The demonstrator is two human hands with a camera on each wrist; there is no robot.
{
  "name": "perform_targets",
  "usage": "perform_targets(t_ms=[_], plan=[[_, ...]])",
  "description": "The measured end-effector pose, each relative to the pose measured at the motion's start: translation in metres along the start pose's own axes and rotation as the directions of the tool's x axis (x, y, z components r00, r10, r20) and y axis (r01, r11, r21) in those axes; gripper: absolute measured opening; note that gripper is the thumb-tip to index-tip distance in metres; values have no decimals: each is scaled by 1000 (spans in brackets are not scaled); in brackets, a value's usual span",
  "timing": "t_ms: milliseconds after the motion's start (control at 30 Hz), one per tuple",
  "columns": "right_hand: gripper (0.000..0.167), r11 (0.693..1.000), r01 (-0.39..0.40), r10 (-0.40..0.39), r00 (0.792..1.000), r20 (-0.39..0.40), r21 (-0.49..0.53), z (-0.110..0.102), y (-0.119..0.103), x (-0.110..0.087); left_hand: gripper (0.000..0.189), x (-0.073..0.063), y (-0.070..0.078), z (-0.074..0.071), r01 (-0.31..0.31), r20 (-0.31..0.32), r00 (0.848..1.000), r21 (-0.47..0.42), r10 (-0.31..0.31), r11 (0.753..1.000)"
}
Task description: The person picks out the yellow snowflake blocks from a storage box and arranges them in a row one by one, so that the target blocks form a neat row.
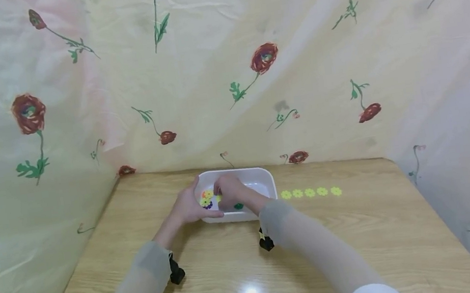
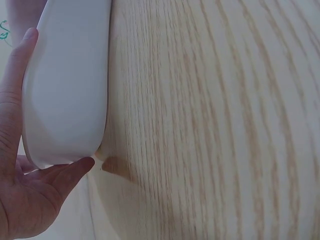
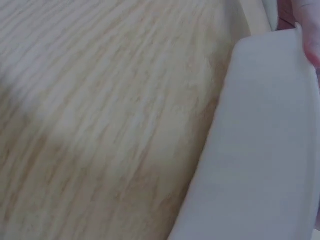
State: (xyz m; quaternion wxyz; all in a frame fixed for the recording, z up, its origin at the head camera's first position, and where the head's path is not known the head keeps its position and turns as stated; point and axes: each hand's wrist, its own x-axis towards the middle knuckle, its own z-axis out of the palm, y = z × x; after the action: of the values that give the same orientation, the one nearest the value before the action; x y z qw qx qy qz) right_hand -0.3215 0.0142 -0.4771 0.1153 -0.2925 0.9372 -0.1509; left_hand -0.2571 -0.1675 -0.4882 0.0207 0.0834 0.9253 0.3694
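Observation:
A white plastic tray (image 1: pixel 260 172) stands at the back of the wooden table with small flower-shaped plastic pieces (image 1: pixel 207 198) in its left part, yellow, orange and purple. My left hand (image 1: pixel 188 207) grips the tray's left end, thumb along the near rim and fingers round the end wall; the left wrist view shows the fingertips (image 2: pixel 86 163) against that wall. Inside the tray, my right hand (image 1: pixel 231 190) reaches down among the pieces, a yellow one at its fingertips. I cannot tell whether they pinch it. A green piece (image 1: pixel 238 206) lies beneath this hand.
To the right of the tray, several yellow flower pieces (image 1: pixel 310 192) lie in a straight row on the table (image 1: pixel 233 265). A flower-printed cloth (image 1: pixel 207 71) hangs behind the table and along both sides. Black wrist cameras (image 1: pixel 176 271) hang under both sleeves.

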Motion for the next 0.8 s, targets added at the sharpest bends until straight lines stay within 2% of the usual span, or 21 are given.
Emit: perform_targets(t_ms=[200,400,600,800], plan=[[35,999,40,-40,999,-24,1,-5,-1,-1,147,0,0,-1,-4,6,1000,-21,4,1000],[32,999,48,-47,997,-66,21,-30,5,-9,144,-1,1,1,19,2,1000,-45,-19,999],[34,999,44,-40,993,-115,32,-58,22,-24,139,0,3,5,27,12,1000,-55,-26,998],[31,998,62,-61,978,-202,-1,-76,45,-36,139,-3,3,1,47,7,999,-49,-47,998]])
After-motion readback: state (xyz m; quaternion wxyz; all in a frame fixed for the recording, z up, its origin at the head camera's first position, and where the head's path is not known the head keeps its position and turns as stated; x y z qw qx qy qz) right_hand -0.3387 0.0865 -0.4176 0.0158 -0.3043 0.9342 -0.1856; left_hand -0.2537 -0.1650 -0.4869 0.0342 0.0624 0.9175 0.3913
